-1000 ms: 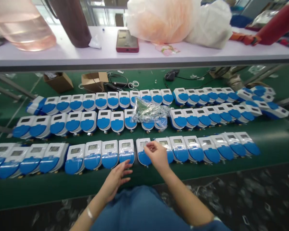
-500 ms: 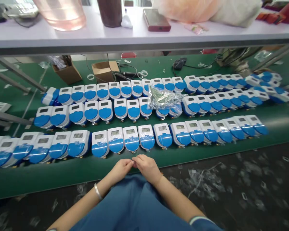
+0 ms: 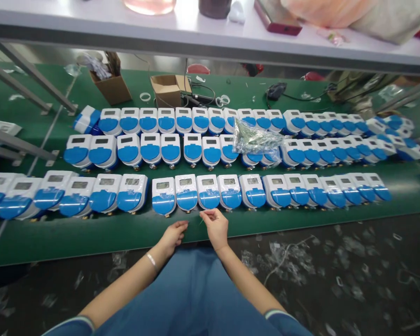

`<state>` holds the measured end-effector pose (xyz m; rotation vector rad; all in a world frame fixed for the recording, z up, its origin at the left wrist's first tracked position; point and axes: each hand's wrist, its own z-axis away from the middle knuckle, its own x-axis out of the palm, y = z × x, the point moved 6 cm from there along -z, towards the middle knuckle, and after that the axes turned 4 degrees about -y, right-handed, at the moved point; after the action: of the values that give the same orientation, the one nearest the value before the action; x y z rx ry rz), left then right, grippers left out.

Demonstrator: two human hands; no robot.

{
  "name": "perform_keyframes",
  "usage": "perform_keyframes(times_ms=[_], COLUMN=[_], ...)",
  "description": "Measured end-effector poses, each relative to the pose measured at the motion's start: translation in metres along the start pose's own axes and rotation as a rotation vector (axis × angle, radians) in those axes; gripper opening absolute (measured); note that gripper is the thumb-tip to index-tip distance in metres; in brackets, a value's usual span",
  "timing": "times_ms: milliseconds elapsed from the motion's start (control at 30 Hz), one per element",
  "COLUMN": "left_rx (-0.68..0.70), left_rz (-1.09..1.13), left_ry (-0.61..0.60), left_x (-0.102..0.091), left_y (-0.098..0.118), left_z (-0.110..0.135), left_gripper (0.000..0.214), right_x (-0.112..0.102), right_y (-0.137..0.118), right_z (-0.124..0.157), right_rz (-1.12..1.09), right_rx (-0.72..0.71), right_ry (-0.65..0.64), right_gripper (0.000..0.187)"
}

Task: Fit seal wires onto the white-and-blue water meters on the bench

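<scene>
White and blue water meters with small displays stand in rows; the nearest row includes a meter (image 3: 208,192) just beyond my hands. My right hand (image 3: 216,227) is closed in a pinch at the front of that row, with a thin strand (image 3: 200,221) showing at its fingertips. To its left, my left hand (image 3: 173,237) has its fingers curled and the thumb pressed to the forefinger; whatever it may hold is too small to make out. A clear plastic bag (image 3: 255,139) of thin greenish strands lies across the middle row.
A white shelf (image 3: 126,29) on metal legs spans above the green bench (image 3: 126,237). Behind the meters are a cardboard box (image 3: 166,91), a fuller box (image 3: 112,89), white rings (image 3: 223,100) and a black cabled device (image 3: 276,91). Plastic scraps (image 3: 287,261) litter the dark floor.
My hands, together before, have moved apart, and my right hand has come up closer to the front row. The thin strand now shows at its fingertips. The view has shifted somewhat.
</scene>
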<state>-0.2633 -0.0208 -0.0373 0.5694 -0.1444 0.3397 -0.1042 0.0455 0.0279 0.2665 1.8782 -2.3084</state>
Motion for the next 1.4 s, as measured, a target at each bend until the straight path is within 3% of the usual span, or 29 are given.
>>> perform_keyframes(times_ms=[133,367,1400], left_rx=[0.022,0.015,0.072], left_rz=[0.187,0.293,0.263], left_ry=[0.028,0.012,0.048], left_x=[0.009,0.014,0.010], left_y=[0.011,0.020,0.021], left_z=[-0.021,-0.026,-0.023], left_gripper=[0.024,0.006,0.012], right_x=[0.021,0.031,0.044], right_y=[0.007,0.007,-0.001], right_z=[0.001,-0.004,-0.011], right_rz=[0.098,0.155,0.417], right_rx=[-0.084,-0.182,-0.253], right_ry=[-0.070,-0.118,-0.206], right_gripper=[0.015,0.012,0.014])
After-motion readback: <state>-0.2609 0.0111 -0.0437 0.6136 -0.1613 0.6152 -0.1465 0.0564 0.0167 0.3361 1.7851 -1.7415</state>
